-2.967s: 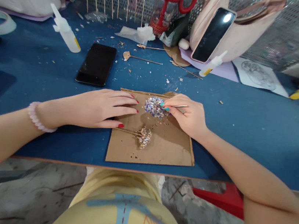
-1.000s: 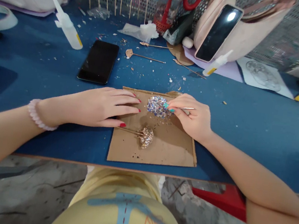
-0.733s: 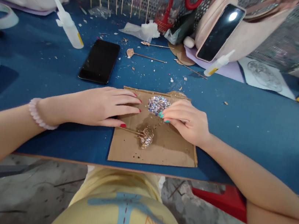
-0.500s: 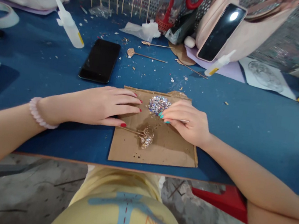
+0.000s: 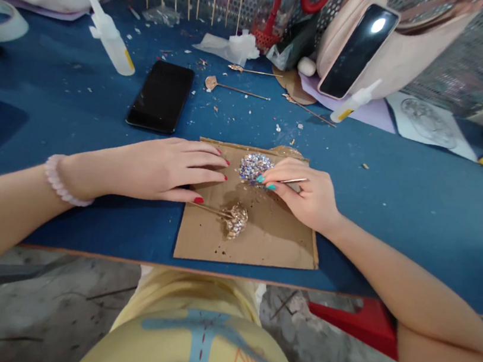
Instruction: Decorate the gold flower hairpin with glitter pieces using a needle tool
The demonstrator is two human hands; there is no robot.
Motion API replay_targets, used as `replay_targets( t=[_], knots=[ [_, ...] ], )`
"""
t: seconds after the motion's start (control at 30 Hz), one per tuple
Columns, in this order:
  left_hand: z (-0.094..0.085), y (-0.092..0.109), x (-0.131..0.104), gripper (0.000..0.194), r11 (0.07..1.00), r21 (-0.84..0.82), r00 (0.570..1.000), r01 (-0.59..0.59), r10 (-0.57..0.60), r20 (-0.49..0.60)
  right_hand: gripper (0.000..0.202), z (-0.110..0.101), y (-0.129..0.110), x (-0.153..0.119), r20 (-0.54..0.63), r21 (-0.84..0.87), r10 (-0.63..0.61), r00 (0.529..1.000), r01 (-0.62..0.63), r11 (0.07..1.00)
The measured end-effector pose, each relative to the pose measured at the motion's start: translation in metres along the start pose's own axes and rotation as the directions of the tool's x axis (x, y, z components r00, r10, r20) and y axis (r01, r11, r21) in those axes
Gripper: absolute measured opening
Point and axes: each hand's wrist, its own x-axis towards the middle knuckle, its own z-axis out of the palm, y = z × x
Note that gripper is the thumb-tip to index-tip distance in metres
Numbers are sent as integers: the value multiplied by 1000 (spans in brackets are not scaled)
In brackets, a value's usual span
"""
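My right hand [image 5: 307,193] pinches a thin metal tool [image 5: 293,181], its tip down by a heap of shiny rhinestones [image 5: 254,167] on a cardboard sheet [image 5: 277,246]. My left hand [image 5: 166,169] lies flat with fingers spread over the cardboard's left edge. Its thumb rests at the end of the thin stem of a gold ornament [image 5: 236,220], whose fan-shaped head is partly covered in stones. Whether the thumb presses on the stem is hard to tell.
Behind the cardboard lie a black phone [image 5: 161,96], gold hairpin-like sticks [image 5: 240,90] and a white glue bottle [image 5: 112,42]. A second glue bottle [image 5: 354,103] is near a phone [image 5: 357,50] leaning on a pink bag [image 5: 402,60]. A tape roll [image 5: 5,28] sits far left.
The tool in my right hand has tilted, its back end now higher, and the fingers have shifted slightly. My left hand stays in place.
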Motion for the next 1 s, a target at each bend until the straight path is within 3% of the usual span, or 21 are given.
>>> replay_targets(
  t=[0.63, 1.0],
  knots=[
    [0, 1, 0, 51, 999, 34, 999, -24, 25, -21, 10, 0, 4, -1, 5, 76, -7, 1000, 7, 997],
    [0, 1, 1, 52, 1000, 9, 1000, -10, 10, -3, 11, -1, 5, -1, 25, 93, 51, 998, -54, 994]
  ],
)
